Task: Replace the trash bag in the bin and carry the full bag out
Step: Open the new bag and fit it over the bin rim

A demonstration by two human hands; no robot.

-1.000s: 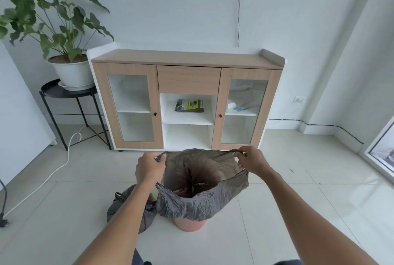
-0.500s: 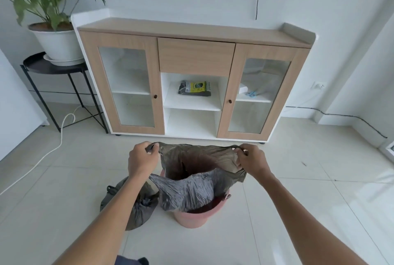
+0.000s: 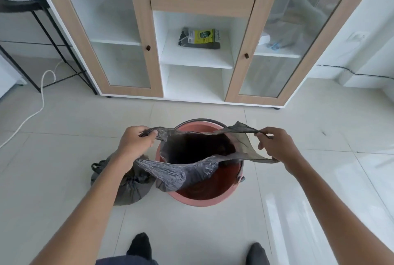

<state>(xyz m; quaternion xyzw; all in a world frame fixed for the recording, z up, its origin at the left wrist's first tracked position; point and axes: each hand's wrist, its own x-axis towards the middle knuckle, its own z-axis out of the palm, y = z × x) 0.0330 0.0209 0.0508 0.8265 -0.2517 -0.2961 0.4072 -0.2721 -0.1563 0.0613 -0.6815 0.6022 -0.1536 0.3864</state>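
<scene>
Trash bag (image 3: 181, 174), crinkled grey, gapes; left grip (image 3: 136, 143) and right grip (image 3: 275, 146) clench its rim.

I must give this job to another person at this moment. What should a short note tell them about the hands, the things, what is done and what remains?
The left hand grips the left edge of the new bag; the right hand grips its right edge.
The new bag is stretched open over the bin and hangs partly inside it. Its rim is not yet folded over the bin's edge.
The full bag lies tied on the floor, left of the bin.
Done: old bag out and tied, new bag opened.
Left: fit the rim, carry the full bag out.
</scene>
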